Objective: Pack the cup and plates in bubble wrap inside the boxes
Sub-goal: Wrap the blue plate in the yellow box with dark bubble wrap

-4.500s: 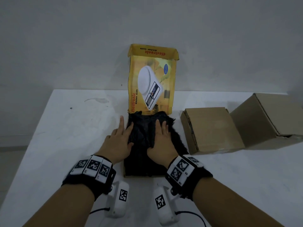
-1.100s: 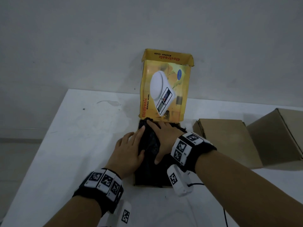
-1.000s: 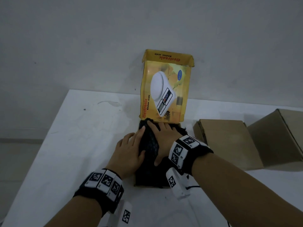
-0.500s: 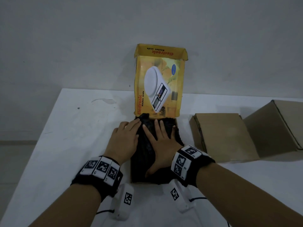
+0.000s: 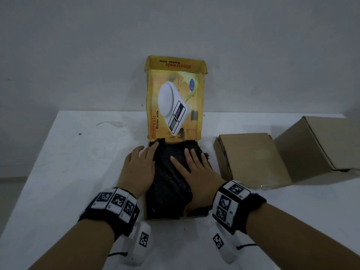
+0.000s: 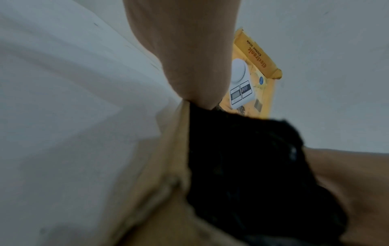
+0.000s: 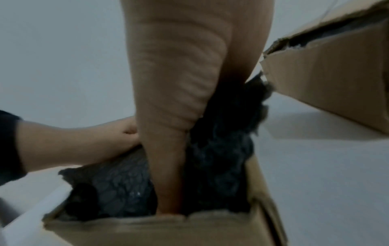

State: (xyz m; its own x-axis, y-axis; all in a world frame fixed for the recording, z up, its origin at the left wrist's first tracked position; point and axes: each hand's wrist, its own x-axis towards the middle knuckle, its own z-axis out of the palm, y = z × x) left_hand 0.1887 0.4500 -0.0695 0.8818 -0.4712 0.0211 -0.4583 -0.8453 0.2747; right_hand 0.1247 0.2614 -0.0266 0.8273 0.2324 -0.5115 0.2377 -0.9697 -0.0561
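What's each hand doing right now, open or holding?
Left hand: open, flat, fingers on the black bubble wrap.
Right hand: open, fingers straight, pressing the wrap down.

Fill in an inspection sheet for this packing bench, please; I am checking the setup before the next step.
Surface: white table, scuffed and marked near the back left.
Job's things: yellow scale box open, lid upright, filled with black bubble wrap; cup and plates not visible.
Clutter: flat brown box and larger brown box, both to the right.
Grippers: left hand flat at the wrap's left edge; right hand flat on the wrap.
Cables: thin black cables run from the wrist cameras.
Surroundings: plain grey wall.
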